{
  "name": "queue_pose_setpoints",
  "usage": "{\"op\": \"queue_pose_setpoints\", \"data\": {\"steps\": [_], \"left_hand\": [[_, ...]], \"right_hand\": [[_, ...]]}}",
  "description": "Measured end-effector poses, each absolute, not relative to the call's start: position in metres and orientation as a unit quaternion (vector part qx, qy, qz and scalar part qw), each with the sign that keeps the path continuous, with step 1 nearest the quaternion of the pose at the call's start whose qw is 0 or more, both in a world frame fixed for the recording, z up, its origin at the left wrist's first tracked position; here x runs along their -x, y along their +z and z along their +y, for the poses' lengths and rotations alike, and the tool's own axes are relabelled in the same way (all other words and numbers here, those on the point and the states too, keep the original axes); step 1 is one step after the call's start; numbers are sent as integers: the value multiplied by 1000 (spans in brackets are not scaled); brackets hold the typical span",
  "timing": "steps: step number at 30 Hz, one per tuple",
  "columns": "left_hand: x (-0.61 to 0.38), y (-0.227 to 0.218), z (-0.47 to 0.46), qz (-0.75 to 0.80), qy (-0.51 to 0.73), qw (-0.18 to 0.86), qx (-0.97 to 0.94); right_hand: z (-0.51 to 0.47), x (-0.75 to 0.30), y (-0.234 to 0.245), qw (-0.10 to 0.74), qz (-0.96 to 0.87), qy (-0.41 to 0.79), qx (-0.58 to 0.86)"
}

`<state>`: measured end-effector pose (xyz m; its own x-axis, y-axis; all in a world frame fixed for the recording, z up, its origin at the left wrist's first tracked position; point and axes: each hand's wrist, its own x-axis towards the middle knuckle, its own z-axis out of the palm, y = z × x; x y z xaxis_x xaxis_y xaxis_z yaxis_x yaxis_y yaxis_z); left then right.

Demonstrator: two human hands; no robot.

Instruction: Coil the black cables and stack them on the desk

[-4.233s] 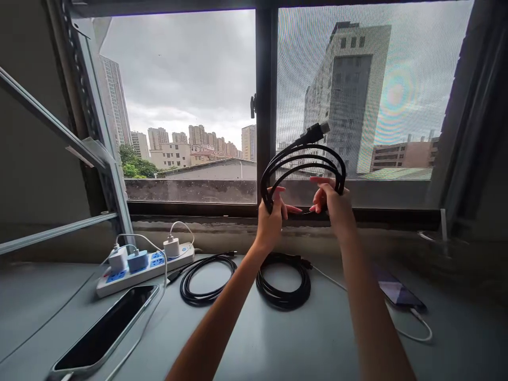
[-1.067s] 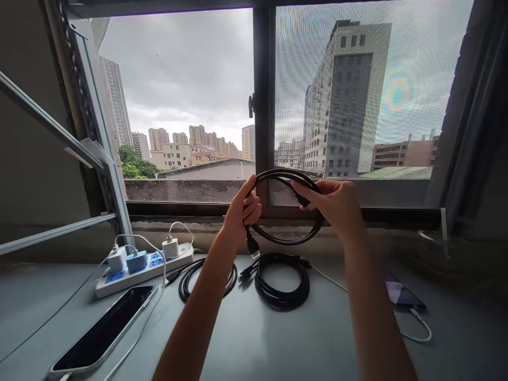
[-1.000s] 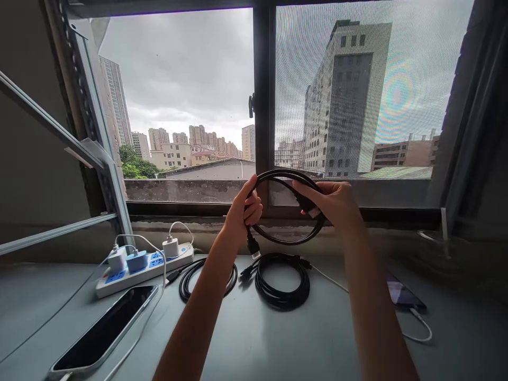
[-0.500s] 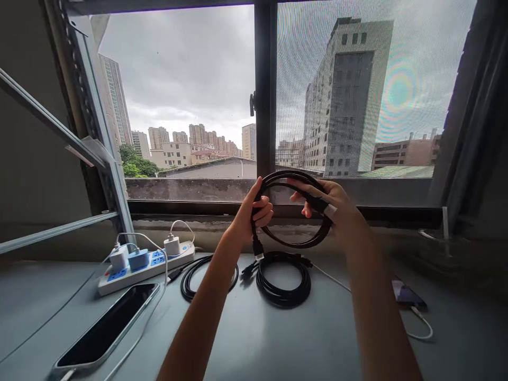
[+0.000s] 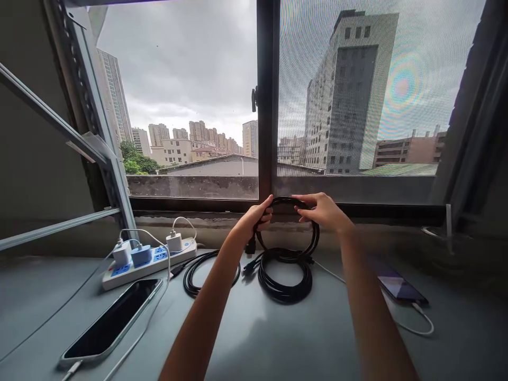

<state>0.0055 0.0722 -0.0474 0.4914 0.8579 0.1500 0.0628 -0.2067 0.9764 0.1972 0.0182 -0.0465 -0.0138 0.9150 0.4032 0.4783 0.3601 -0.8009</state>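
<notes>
A coiled black cable [image 5: 316, 238] is held up above the table between my two hands. My left hand [image 5: 256, 218] is closed around the left side of the loop, its thumb along the top. Below that hand hangs a black plug with a pale tip [image 5: 250, 246]. My right hand [image 5: 322, 211] pinches the upper right of the same loop between thumb and fingers. Underneath, on the table, lies a second black cable coil [image 5: 284, 293] with its plug ends to the left. Another black cable coil [image 5: 190, 275] rests further left, partly behind my left forearm.
A white power strip [image 5: 153, 269] with chargers plugged in stands at the back left. In front of it a phone [image 5: 115, 317] lies connected to a white cable. Another phone [image 5: 400, 283] with a white cable is at the right. A window frame [image 5: 266, 106] rises behind the grey table [image 5: 270, 349].
Both hands have lowered the held coil toward the table. My right hand has shifted slightly left, and its fingers now pinch the top of the loop.
</notes>
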Motion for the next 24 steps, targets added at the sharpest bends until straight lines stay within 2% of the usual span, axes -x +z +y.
{"op": "queue_pose_setpoints", "data": {"steps": [4,9,15,24], "left_hand": [[-8,-61,80,438,294,418,-740],[-8,-88,91,517,159,335,-771],[-17,-109,97,600,-3,210,-772],[-31,-117,90,646,-35,80,-758]], "right_hand": [[37,-206,-63,419,-670,303,533],[63,-209,-94,306,-650,381,582],[84,-205,-125,188,-633,398,637],[96,-210,-151,153,-640,355,664]]}}
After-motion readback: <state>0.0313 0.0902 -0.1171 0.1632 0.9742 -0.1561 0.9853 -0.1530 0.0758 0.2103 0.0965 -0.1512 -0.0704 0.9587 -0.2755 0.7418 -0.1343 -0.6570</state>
